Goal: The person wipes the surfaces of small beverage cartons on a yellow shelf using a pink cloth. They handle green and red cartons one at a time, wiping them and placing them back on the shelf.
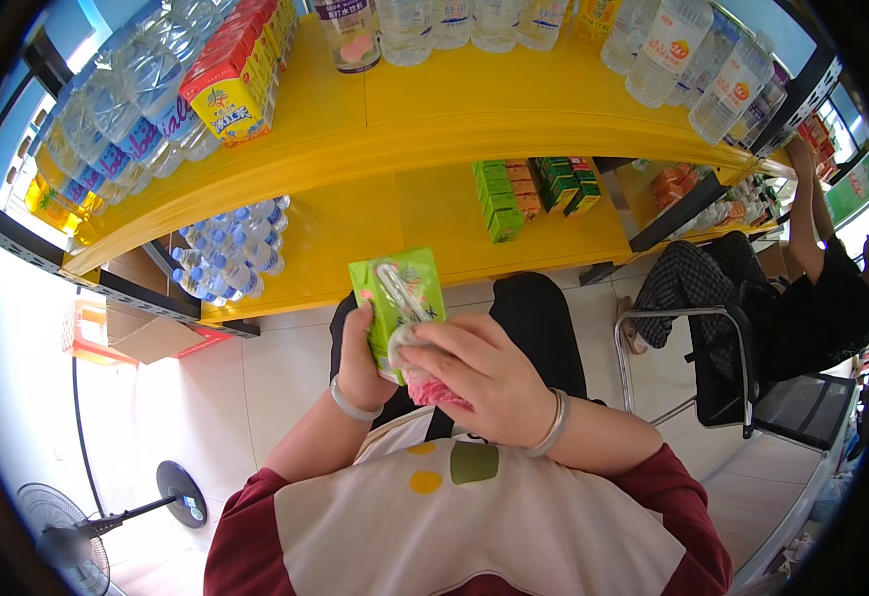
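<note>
A green drink carton [382, 298] with a wrapped straw on its face is tilted up over my lap. My left hand [360, 365] grips the carton by its left side and lower end. In my right hand [494, 372] is a pink and white cloth [423, 372], pressed against the lower right part of the carton. The fingers of my right hand hide part of the cloth and the carton's printed face.
Before me stands a yellow two-level shelf [434, 141]. Its upper level bears bottles and red-yellow drink cartons [237, 82]; below are small water bottles [233, 249] and green cartons [498, 205]. A person [799, 313] sits at the right. A fan [69, 536] stands at the left.
</note>
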`<state>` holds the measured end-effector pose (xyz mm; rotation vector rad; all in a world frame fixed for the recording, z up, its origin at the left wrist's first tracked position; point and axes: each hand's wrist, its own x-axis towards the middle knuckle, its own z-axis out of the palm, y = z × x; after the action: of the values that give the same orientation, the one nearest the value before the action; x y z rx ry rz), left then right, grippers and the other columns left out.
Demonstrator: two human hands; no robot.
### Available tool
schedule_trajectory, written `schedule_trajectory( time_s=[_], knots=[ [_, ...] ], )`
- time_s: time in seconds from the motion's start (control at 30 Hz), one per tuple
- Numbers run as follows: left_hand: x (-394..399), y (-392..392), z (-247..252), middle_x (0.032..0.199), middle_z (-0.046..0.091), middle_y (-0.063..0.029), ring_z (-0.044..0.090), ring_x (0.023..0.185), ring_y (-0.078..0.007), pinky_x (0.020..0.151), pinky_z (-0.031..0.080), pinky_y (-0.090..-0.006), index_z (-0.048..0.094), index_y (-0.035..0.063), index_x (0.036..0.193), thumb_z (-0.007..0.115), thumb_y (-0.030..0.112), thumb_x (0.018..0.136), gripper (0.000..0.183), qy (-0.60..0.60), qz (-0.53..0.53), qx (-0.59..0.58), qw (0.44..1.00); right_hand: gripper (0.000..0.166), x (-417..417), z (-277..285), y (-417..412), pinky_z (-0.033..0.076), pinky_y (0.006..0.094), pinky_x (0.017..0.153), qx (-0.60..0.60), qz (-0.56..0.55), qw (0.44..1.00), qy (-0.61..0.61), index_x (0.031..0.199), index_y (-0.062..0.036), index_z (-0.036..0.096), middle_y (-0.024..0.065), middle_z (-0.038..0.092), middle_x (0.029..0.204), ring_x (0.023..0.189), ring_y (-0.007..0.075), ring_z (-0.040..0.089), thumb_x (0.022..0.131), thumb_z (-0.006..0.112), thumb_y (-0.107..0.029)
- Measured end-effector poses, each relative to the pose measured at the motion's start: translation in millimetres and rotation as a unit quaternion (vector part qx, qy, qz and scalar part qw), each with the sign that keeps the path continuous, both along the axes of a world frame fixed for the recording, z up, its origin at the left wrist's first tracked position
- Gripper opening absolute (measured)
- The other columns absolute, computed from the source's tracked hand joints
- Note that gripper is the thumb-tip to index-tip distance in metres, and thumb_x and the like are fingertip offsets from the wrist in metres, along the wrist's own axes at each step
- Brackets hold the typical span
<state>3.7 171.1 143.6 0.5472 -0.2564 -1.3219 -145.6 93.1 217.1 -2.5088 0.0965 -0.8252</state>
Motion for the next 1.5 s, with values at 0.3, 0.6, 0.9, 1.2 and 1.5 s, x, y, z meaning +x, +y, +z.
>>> schedule_trajectory(
  time_s=[0.3, 0.6, 0.9, 1.2, 1.5],
  knots=[
    [11, -8, 24, 0.106, 0.054, -0.0131, 0.055, 0.098, -0.0346, 0.082, 0.045, -0.0454, 0.041, 0.0104, 0.12, 0.038, 0.05, 0.087, 0.051, 0.034, 0.044, 0.012, 0.998, 0.045, -3, -10, 3, 0.043, 0.0339, 0.083, 0.059, 0.076, 0.994, 0.06, 0.107, -0.0076, 0.057, 0.0079, 0.049, 0.109, 0.094, 0.0267, 0.049, 0.064, 0.068, -0.008],
    [5, -13, 22, 0.118, 0.048, -0.0178, 0.05, 0.106, -0.0364, 0.086, 0.045, -0.0457, 0.034, 0.0112, 0.125, 0.039, 0.053, 0.086, 0.057, 0.011, 0.037, 0.003, 0.999, 0.047, -1, -10, 6, 0.044, 0.0339, 0.079, 0.102, 0.029, 0.994, -0.014, 0.107, -0.0106, 0.06, 0.0094, 0.049, 0.105, 0.091, 0.0257, 0.049, 0.061, 0.07, -0.004],
    [7, -8, 21, 0.115, 0.051, -0.0167, 0.054, 0.102, -0.0333, 0.085, 0.045, -0.0449, 0.036, 0.0125, 0.125, 0.03, 0.068, 0.082, 0.071, 0.013, -0.021, -0.01, 1.0, 0.041, -6, -25, -1, 0.044, 0.0349, 0.079, 0.097, -0.06, 0.993, 0.029, 0.102, -0.0075, 0.059, 0.0098, 0.049, 0.1, 0.089, 0.0271, 0.05, 0.062, 0.069, -0.005],
    [14, -7, 2, 0.105, 0.056, -0.0126, 0.057, 0.096, -0.0316, 0.081, 0.048, -0.0418, 0.04, 0.0069, 0.12, 0.026, 0.06, 0.088, 0.064, -0.099, 0.043, 0.023, 0.994, 0.04, -11, -13, -4, 0.044, 0.0356, 0.078, 0.084, -0.062, 0.994, -0.019, 0.1, -0.0081, 0.058, 0.009, 0.049, 0.098, 0.088, 0.028, 0.049, 0.062, 0.069, -0.007],
    [10, -4, -21, 0.101, 0.057, -0.0135, 0.058, 0.09, -0.0273, 0.078, 0.048, -0.0393, 0.042, 0.0096, 0.12, 0.035, 0.059, 0.087, 0.06, -0.163, 0.024, 0.068, 0.984, 0.044, -5, -19, 4, 0.044, 0.0331, 0.073, 0.055, -0.004, 0.998, -0.032, 0.098, -0.0093, 0.061, 0.0072, 0.052, 0.096, 0.085, 0.0264, 0.051, 0.055, 0.071, -0.004]
  ],
)
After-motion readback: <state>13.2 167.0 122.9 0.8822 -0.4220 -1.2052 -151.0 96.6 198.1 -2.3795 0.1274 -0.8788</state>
